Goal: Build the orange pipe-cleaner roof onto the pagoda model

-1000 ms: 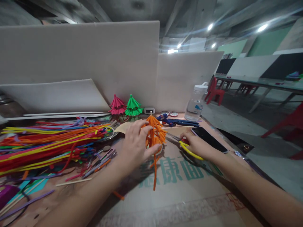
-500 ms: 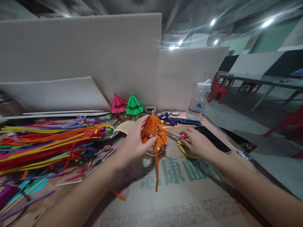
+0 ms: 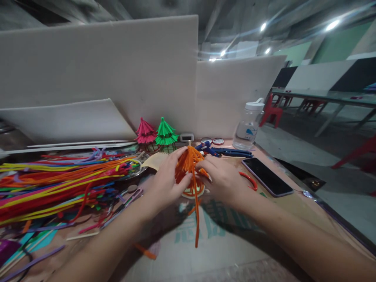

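Note:
A small orange pipe-cleaner pavilion [image 3: 190, 160] stands on the table, its tiered roof rising to a pale stick tip. One long orange strand [image 3: 196, 223] hangs from it toward me. My left hand [image 3: 169, 178] grips its left side, thumb at the front. On the right side, the curled fingers of my right hand [image 3: 219, 176] hold the orange roof's edge; the fingertips are partly hidden. Scissors lie beyond my right hand, with just a red handle [image 3: 249, 180] showing. Pink [image 3: 145, 131] and green [image 3: 166, 132] pipe-cleaner pavilions stand behind.
Bundles of coloured pipe cleaners [image 3: 58, 184] cover the left of the table. A phone [image 3: 268, 176], a clear water bottle [image 3: 247, 127], blue pliers [image 3: 232, 152] and a blue glue gun [image 3: 207, 148] sit to the right. White boards [image 3: 117, 70] stand along the back.
My right hand has let go of the scissors and moved left to the orange pavilion. The scissors stay on the table. My left hand keeps its hold.

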Available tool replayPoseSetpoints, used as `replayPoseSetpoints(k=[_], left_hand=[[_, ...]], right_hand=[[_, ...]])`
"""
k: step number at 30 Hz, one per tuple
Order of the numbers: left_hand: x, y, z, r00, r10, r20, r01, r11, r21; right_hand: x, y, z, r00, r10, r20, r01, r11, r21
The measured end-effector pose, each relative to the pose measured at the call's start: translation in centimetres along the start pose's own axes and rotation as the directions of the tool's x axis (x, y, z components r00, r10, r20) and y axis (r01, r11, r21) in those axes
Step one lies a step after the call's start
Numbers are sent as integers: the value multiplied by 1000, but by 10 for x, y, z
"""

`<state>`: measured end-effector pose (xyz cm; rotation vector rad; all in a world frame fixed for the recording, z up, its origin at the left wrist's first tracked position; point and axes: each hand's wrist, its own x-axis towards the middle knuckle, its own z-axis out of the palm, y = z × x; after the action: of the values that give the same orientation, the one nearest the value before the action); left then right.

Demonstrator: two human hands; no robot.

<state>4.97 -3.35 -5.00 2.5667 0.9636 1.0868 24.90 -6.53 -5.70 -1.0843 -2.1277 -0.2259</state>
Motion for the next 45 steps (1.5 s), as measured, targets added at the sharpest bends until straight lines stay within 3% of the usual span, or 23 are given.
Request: replayPoseSetpoints(k=[3,6,10,14,20,27,34,38,41,45], left_hand=[[0,-1,-1,1000,8,3,-8,1000,10],[0,-2,-3,1000,26,14,-27,999,25],[-1,-3,-5,998,54,13,-55,996,64],[0,-4,-5,997,71,31,-74,994,84],[1,-5,-6,995,87,39,-90,992,85],[1,-6,-8,992,116,53,-120,989,88],[1,-6,-9,991,117,63,-123,988,94],[1,-6,-9,991,113,67,-119,988,97],[1,-6,-9,991,109,74,-115,989,92],[0,-6,-8,992,107,70,-112,990,80]], right_hand=[[-4,-5,0,987,156,26,-158,971,178],[-5,-11,-3,934,330,138,-357,888,290],[-4,-15,-2,886,384,262,-449,851,273],[-4,-17,2,870,398,289,-475,834,282],[-6,-20,2,903,355,240,-414,868,275],[-5,-23,0,956,237,173,-253,964,79],[-2,-21,-4,966,193,174,-206,977,57],[-2,-13,-6,977,212,3,-210,963,170],[-4,-7,-3,977,162,-136,-128,965,229],[-6,-3,2,981,99,-165,-64,977,203]])
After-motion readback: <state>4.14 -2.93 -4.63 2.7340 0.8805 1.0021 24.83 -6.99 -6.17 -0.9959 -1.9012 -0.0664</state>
